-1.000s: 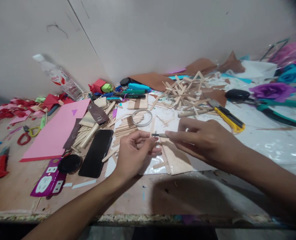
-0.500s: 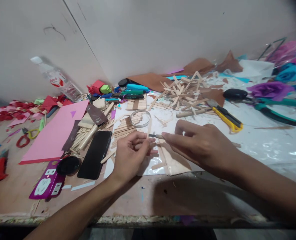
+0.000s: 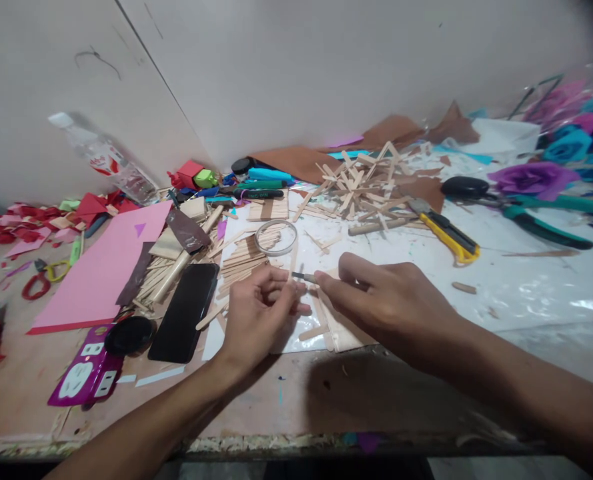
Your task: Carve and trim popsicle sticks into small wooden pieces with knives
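My left hand (image 3: 253,313) is closed in a pinch on a wooden craft stick (image 3: 293,257), which points up and away from the fingertips. My right hand (image 3: 383,293) grips a thin dark-tipped tool (image 3: 305,277) with a light collar; its exact kind is unclear and its rear part is hidden by the fingers. The tool's tip lies at the stick, just above my left thumb. Beneath my hands, a flat panel of joined sticks (image 3: 346,331) rests on a white sheet. A pale ring (image 3: 276,238) lies just beyond my left hand, over a row of sticks (image 3: 243,260).
Loose craft sticks (image 3: 353,190) are heaped at the back. A yellow utility knife (image 3: 449,233) and green-handled pliers (image 3: 546,223) lie at right. On the left are a phone (image 3: 183,313), a purple power strip (image 3: 86,367), pink paper (image 3: 106,267) and a bottle (image 3: 109,160).
The whole scene has shifted slightly left as the camera moved. The tool's tip sits slightly lower along the stick. Both hands keep their grips.
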### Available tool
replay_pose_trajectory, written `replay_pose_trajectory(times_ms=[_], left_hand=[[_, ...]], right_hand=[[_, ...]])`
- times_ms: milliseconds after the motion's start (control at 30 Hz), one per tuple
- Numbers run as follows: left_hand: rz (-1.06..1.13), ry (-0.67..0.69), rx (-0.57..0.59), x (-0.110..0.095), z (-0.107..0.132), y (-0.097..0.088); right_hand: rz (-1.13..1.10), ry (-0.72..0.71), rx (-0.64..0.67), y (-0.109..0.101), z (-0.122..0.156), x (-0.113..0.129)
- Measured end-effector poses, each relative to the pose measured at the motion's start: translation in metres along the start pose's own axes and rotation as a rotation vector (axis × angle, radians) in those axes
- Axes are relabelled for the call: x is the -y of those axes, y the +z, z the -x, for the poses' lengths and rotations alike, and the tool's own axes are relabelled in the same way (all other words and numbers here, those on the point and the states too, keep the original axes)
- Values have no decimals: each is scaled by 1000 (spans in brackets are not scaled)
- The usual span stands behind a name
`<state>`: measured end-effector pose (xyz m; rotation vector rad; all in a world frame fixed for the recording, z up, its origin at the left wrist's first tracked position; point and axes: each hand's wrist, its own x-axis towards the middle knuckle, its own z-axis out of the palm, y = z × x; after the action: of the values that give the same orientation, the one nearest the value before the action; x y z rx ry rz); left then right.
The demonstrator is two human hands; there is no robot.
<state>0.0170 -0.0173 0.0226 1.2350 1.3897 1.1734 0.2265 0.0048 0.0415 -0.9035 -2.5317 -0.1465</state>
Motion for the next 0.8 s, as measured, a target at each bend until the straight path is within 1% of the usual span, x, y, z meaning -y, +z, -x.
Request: replay_pose_trajectory(times_ms=[133,167,233,333,367,433,533,600,700,800], left_hand=[[-17,-13,6,3,1,0],[-14,-15,7,4,1,0],[-10,-24,8,4,1,0],[-5,-20,9,2,1,0],[-1,-18,6,1,1,1],[23,-12,-3,-2,0,2],[84,-13,-29,-5,-2,2],[102,-25,-27,-6,-5,0],[149,-20,-16,-3,-8,-4],[194,-12,-27,0,-8,-6]], right_hand=[[-353,81,-42,9,-2,-8],[-398,84,-44,10,-3,-9],[-347,66,-38,10,-3,-7],[-108,35,1,8,-1,0],[-63,34,14,7,0,1],[-86,37,-3,7,0,1],[-230,36,-100,9,-2,-6],[-278,28,-136,9,-3,-11],[-256,26,-150,7,-4,-11],[-243,57,-145,8,-3,-6]])
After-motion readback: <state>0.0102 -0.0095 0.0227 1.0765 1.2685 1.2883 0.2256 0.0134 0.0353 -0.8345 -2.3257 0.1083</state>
